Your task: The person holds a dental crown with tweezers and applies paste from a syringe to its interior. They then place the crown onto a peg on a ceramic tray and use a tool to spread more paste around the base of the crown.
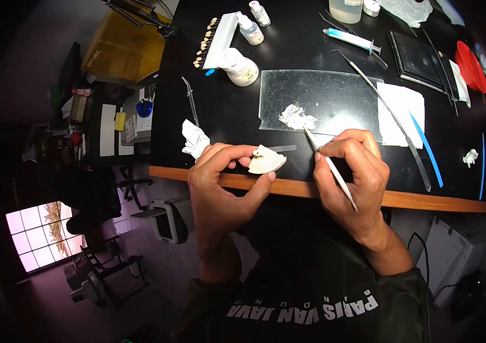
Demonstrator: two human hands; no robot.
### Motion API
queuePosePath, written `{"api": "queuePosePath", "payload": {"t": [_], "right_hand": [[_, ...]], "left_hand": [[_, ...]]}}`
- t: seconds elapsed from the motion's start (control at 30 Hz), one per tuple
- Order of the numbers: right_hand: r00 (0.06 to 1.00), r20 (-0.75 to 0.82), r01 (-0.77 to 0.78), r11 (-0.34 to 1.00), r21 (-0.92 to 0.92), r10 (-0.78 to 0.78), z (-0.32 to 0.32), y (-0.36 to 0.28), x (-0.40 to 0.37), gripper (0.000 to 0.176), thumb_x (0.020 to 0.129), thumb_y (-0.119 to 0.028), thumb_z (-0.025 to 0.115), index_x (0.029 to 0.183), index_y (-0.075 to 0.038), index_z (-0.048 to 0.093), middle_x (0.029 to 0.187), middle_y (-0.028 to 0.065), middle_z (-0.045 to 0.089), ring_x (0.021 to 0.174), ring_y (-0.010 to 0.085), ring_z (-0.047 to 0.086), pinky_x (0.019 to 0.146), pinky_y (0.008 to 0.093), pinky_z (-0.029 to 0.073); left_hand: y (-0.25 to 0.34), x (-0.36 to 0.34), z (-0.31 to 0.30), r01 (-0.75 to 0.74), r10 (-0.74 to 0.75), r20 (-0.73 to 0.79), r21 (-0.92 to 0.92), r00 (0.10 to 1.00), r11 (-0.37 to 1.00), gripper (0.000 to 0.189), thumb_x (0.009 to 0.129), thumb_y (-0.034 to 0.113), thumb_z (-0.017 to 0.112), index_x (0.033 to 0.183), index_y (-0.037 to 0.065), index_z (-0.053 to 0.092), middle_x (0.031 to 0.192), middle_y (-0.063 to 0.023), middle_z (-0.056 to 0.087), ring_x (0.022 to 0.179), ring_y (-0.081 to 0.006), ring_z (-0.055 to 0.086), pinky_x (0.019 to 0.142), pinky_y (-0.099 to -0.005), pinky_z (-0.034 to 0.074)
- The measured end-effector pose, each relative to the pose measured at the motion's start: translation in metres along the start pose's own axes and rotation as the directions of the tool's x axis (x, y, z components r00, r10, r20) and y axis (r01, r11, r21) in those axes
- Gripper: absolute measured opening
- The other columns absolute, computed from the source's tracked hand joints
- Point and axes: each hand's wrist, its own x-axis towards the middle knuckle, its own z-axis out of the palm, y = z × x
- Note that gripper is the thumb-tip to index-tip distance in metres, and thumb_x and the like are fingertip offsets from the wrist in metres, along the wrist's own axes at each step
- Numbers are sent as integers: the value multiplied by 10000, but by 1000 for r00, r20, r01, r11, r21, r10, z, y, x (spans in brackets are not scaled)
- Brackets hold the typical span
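My left hand [220,178] pinches a small cream-coloured dental model piece [267,162] between thumb and fingers, just above the table's front edge. The piece has a grid-patterned surface and a small rounded bump at its upper end. In a pen-like grip, my right hand [357,168] holds a slim white stick-shaped tool [341,182]. The tool's thin tip meets the lower right of a white paste smear [296,116], which lies on a scratched glass slab [343,94]. Behind the model piece, a flat metal strip [286,148] lies on the table, partly hidden.
White bottles [239,67] and a tooth shade guide [220,40] stand behind the slab's left. A crumpled tissue [195,140] lies beside my left hand. Right of the slab are a white paper pad [403,108], a metal probe [391,114], a blue stick [427,151] and a syringe [348,39].
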Motion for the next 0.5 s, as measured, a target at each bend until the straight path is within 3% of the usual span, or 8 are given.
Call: {"api": "queuePosePath", "payload": {"t": [0.17, 0.27, 0.37, 0.4, 0.5], "right_hand": [[1000, -18, 1, 1000, -15, -1, 2, 1, 0, 124, 771, 45, 775, 854, -10, 702, 776, 119, 688, 833, 315, 649, 728, 399, 507], [1000, 16, -3, 1000, -1, 3, 1, 2, 0, 125, 769, 40, 781, 853, -9, 701, 782, 122, 693, 830, 321, 660, 730, 402, 523], [997, -82, 1, 994, 113, 8, 2, 1, 0, 138, 763, 49, 783, 861, -5, 704, 784, 122, 697, 832, 330, 690, 729, 400, 547], [997, -64, -20, 983, 182, 32, -3, -5, 1, 108, 852, 95, 736, 890, 17, 672, 809, 119, 731, 949, 265, 718, 846, 354, 565], [999, -14, -33, 893, 448, 44, -3, -11, -6, 119, 880, 86, 714, 940, 19, 637, 890, 151, 752, 1051, 290, 721, 909, 367, 569]], "left_hand": [[1, 0, 1, 4, -4, 4, -2, 1000, 1000, 376, 736, -48, 870, 1095, -33, 761, 986, -29, 690, 909, -83, 593, 847, -250, 481], [-2, 2, 6, -13, 11, -75, -30, 997, 999, 334, 696, 43, 909, 1008, 43, 791, 863, -22, 730, 815, -134, 661, 752, -285, 491], [0, 2, 6, -11, 8, -76, -40, 997, 999, 341, 693, 31, 916, 1010, 36, 793, 869, -30, 734, 815, -133, 656, 755, -286, 495], [0, 2, 7, -8, 5, -84, -39, 996, 999, 347, 691, 27, 919, 1014, 32, 793, 873, -32, 734, 816, -132, 653, 760, -284, 497], [0, 1, 10, 12, -17, -91, -48, 996, 999, 366, 688, 18, 928, 1029, 20, 795, 884, -36, 736, 821, -129, 648, 777, -280, 502]]}}
